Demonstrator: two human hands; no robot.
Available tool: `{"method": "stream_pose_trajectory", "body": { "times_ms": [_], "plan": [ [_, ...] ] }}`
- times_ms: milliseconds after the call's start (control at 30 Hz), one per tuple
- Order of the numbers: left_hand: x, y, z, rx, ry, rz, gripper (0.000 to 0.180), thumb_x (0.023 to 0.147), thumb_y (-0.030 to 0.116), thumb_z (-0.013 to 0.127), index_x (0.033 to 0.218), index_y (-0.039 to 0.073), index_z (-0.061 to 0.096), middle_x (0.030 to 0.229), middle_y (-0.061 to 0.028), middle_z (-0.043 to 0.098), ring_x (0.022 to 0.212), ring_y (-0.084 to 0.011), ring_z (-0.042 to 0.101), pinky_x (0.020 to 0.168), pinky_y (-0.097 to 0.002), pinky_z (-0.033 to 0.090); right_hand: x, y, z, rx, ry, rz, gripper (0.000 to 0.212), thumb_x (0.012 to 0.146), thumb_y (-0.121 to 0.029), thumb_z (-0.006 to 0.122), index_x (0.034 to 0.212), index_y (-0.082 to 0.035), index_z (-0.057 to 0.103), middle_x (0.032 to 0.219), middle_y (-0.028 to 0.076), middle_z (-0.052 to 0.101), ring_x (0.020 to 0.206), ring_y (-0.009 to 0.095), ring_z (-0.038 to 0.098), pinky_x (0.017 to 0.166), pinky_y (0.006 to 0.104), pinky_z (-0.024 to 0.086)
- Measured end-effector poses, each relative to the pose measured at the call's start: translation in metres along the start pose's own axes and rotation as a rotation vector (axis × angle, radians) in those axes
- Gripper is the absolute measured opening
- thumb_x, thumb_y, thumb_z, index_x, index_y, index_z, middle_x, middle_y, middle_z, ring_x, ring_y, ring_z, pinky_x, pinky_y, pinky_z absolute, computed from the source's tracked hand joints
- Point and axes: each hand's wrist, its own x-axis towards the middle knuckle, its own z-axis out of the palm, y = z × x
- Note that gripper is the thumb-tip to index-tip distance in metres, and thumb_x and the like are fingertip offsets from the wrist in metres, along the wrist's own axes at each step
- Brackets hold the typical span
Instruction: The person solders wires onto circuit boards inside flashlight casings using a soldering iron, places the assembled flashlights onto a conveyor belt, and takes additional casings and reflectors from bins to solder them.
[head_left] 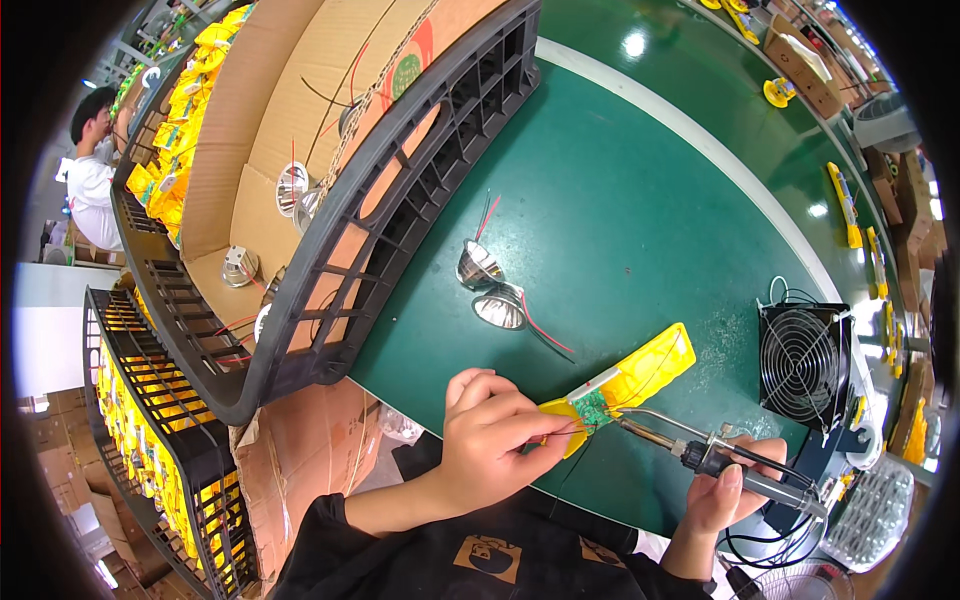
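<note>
My left hand (500,430) is closed in a pinch on thin wires (548,436) at the near end of a yellow plastic housing (655,362). A small green circuit board (592,406) shows in the housing, which lies slanted on the green table. Around the handle of a soldering iron (712,462) my right hand (728,492) is closed. The iron's tip, with a thin curved metal tube beside it, points left and reaches the board's edge. Whether it touches the board is hard to tell. Beyond my left hand lie two silver reflector cups (479,265) with red and black wires.
A black plastic crate (330,250) with a cardboard lining and more reflector cups stands at the left. Lower left, another crate (205,440) holds yellow parts. At the right are a black fan (803,358) and a clear bumpy tray (868,512). A person (93,180) is far left.
</note>
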Motion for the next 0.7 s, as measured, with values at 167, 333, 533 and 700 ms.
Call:
{"method": "stream_pose_trajectory", "body": {
  "times_ms": [167, 333, 533, 700],
  "plan": [
    [0.002, 0.000, 0.002, 0.031, 0.004, -0.008, 0.016, 0.049, 0.004, 0.069, 0.061, 0.012, 0.062, 0.047, 0.0049, 0.045, 0.056, -0.0148, 0.043, 0.064, -0.0289, 0.032, -0.005, 0.010, 0.002, -0.007, -0.005, -0.024, 0.034, 0.071, -0.024, 0.059, 0.073, -0.002, 0.034, 0.064, 0.002, 0.033, 0.048, 0.008, 0.036, 0.041, 0.0186, 0.028],
    [0.007, 0.003, 0.001, 0.057, -0.049, -0.040, 0.016, 0.048, 0.006, 0.070, 0.059, 0.012, 0.060, 0.046, 0.0051, 0.043, 0.055, -0.0145, 0.042, 0.062, -0.0280, 0.030, -0.007, 0.014, 0.002, -0.085, 0.017, -0.055, 0.036, 0.071, -0.027, 0.059, 0.071, -0.002, 0.033, 0.060, 0.002, 0.034, 0.044, 0.007, 0.035, 0.039, 0.0174, 0.027],
    [0.009, 0.004, -0.001, 0.037, -0.091, -0.066, 0.016, 0.048, 0.005, 0.070, 0.058, 0.012, 0.059, 0.046, 0.0051, 0.043, 0.055, -0.0142, 0.042, 0.061, -0.0280, 0.029, -0.011, 0.017, 0.003, -0.121, 0.011, -0.045, 0.039, 0.072, -0.032, 0.059, 0.070, -0.003, 0.033, 0.055, 0.001, 0.035, 0.043, 0.006, 0.036, 0.038, 0.0163, 0.027],
    [0.010, 0.004, -0.001, 0.041, -0.102, -0.070, 0.016, 0.048, 0.005, 0.070, 0.058, 0.012, 0.059, 0.046, 0.0049, 0.042, 0.054, -0.0140, 0.041, 0.060, -0.0279, 0.028, -0.012, 0.017, 0.002, -0.163, 0.019, -0.028, 0.041, 0.072, -0.036, 0.060, 0.071, -0.004, 0.034, 0.051, 0.000, 0.037, 0.042, 0.006, 0.037, 0.039, 0.0162, 0.028]
  ]
}}
